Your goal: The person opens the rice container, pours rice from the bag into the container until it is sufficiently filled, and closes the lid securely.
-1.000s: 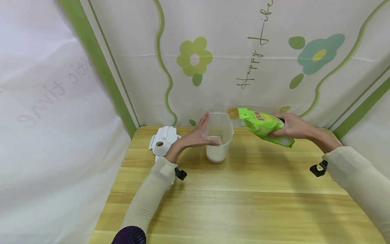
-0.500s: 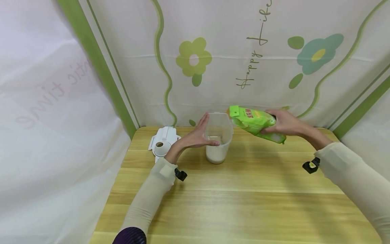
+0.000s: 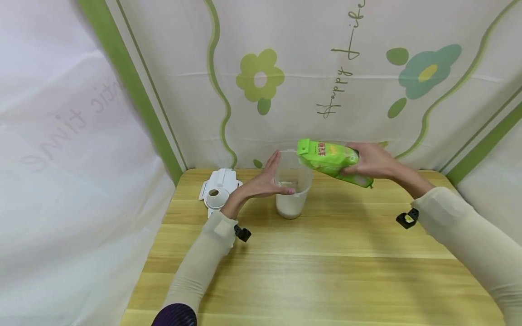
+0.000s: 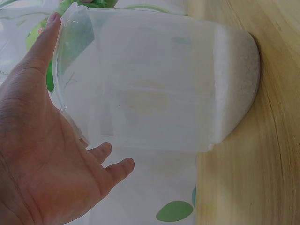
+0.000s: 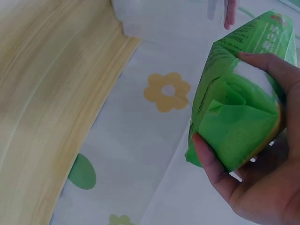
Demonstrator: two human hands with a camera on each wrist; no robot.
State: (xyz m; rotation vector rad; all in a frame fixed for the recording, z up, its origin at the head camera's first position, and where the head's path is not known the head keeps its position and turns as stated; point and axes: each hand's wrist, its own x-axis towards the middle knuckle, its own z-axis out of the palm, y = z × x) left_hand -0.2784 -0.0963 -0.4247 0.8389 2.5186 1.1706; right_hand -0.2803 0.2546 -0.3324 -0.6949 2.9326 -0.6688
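A clear plastic container (image 3: 292, 192) with white grains at its bottom stands at the far middle of the wooden table (image 3: 310, 267). My left hand (image 3: 265, 181) lies flat against its left side, fingers straight; in the left wrist view the left hand (image 4: 51, 154) touches the container (image 4: 154, 84) wall. My right hand (image 3: 369, 160) grips a green bag (image 3: 332, 159), tilted with its top end over the container's rim. In the right wrist view the right hand (image 5: 262, 178) wraps the bag (image 5: 239, 108) near its bottom.
A white lid (image 3: 218, 188) with a round opening lies on the table left of the container. Flower-printed cloth walls (image 3: 285, 81) close in the back and both sides. The table's near half is bare wood.
My right hand has carried the green bag leftward and slightly up, from right of the container to over its rim. The left hand and container have stayed put.
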